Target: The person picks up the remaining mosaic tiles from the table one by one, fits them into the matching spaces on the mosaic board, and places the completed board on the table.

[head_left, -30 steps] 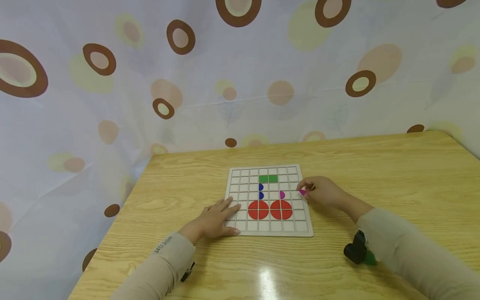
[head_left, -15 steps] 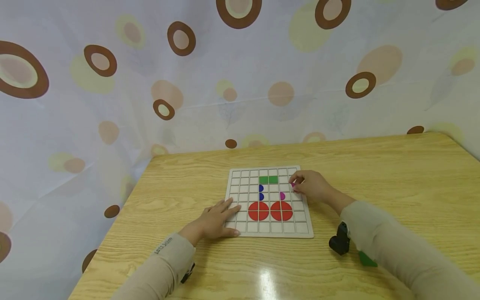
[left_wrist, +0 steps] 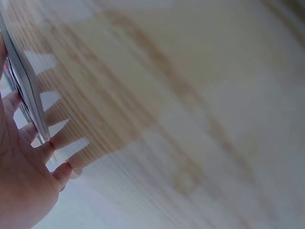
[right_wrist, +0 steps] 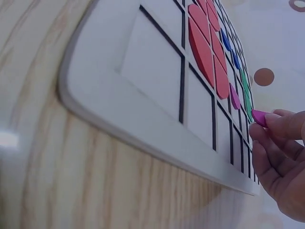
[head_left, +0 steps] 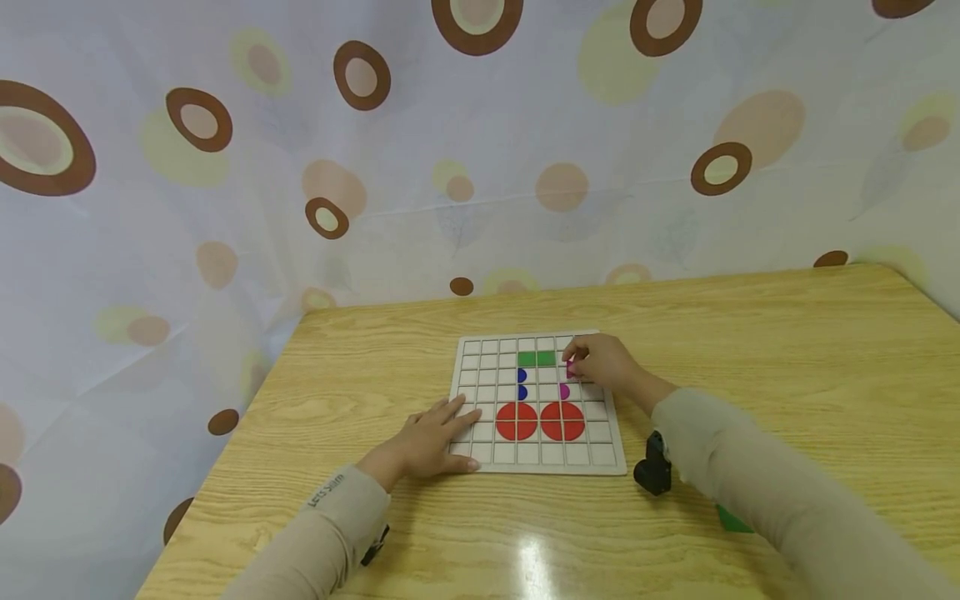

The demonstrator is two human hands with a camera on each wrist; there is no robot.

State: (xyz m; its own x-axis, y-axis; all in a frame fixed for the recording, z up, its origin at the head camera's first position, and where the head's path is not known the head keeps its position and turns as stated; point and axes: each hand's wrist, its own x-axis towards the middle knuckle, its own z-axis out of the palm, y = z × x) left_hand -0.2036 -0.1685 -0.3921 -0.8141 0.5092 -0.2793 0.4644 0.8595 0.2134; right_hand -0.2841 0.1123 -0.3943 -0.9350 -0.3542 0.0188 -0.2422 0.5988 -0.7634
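A white grid board (head_left: 551, 453) lies on the wooden table. My left hand (head_left: 427, 440) rests with spread, straight fingers on its left edge. Over the board's right side, my right hand (head_left: 606, 363) pinches a small magenta piece (right_wrist: 259, 118) between thumb and fingers. Just below it, a magenta half-round piece (head_left: 565, 391) sits in a cell. Two blue half-round pieces (head_left: 522, 392) stand one above the other further left. Two green squares (head_left: 536, 358) lie side by side near the top. Red quarter pieces form two red circles (head_left: 562, 421) lower down.
A green piece (head_left: 732, 520) lies on the table (head_left: 450, 533), partly hidden by my right sleeve. A black wrist camera (head_left: 654, 467) hangs under that sleeve. Behind the table hangs a patterned cloth (head_left: 420, 150).
From the board's right edge, my right hand has moved left and slightly up over the cells, carrying the magenta piece. My left hand has stayed in place.
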